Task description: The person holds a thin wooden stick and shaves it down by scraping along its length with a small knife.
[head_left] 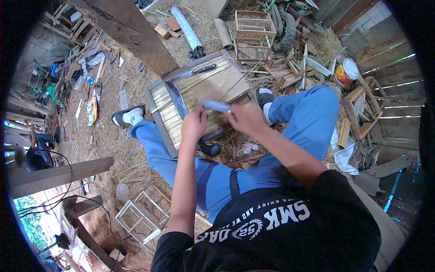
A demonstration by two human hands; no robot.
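My right hand (248,119) is closed around a knife (215,106), its pale blade smeared by motion and pointing left. Close to the blade's tip, my left hand (194,124) has its fingers pinched together; what they hold is hidden. Both hands are above a low wooden board (166,119) with thin slats lying across it. A machete (176,97) with a dark curved handle lies on the board, passing beneath my left hand. Along the board's far edge rests a second knife (205,69) with a black handle.
A wooden post (131,36) rises at the board's far left corner. Small wooden frames (254,35) stand beyond the board, and another frame (144,215) lies at lower left. A paint can (346,71) sits at right. Straw and wood scraps cover the ground.
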